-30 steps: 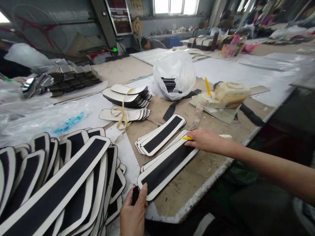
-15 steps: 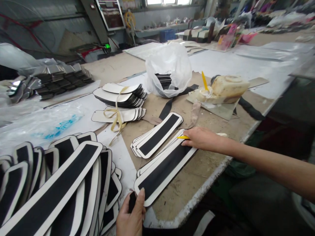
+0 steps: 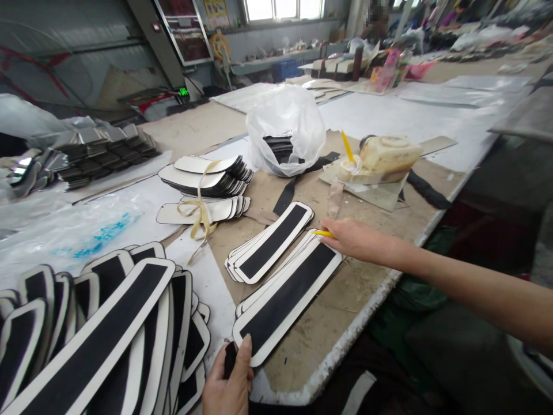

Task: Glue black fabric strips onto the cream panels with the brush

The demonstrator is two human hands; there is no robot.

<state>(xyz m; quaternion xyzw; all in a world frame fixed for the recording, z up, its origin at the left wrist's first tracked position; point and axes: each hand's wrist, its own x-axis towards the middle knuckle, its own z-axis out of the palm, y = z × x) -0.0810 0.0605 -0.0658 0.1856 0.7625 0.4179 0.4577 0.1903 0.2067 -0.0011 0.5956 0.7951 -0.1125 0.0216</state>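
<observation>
My right hand (image 3: 349, 237) is closed around a thin yellow stick (image 3: 324, 233), at the far end of a long black strip with a white border (image 3: 287, 302). That strip lies on top of a fanned stack of similar strips. My left hand (image 3: 230, 377) is closed at the strip's near end, its thumb tip against the corner. Between thumb and fingers it grips a small black piece (image 3: 230, 360), mostly hidden. Just behind lies a shorter fanned stack of bordered strips (image 3: 272, 242). A large overlapping pile of the same strips (image 3: 99, 340) fills the lower left.
A stained plastic container (image 3: 391, 158) with another yellow stick (image 3: 347, 146) stands on a board at the back right. Tied strip bundles (image 3: 207, 178) and a clear bag (image 3: 287, 124) of dark pieces sit behind. The worn table edge (image 3: 345, 340) runs along the right.
The view has shifted slightly, moving most things a little left. My right hand and the yellow stick have lifted slightly at the strip's far end. My left hand keeps its place at the near end.
</observation>
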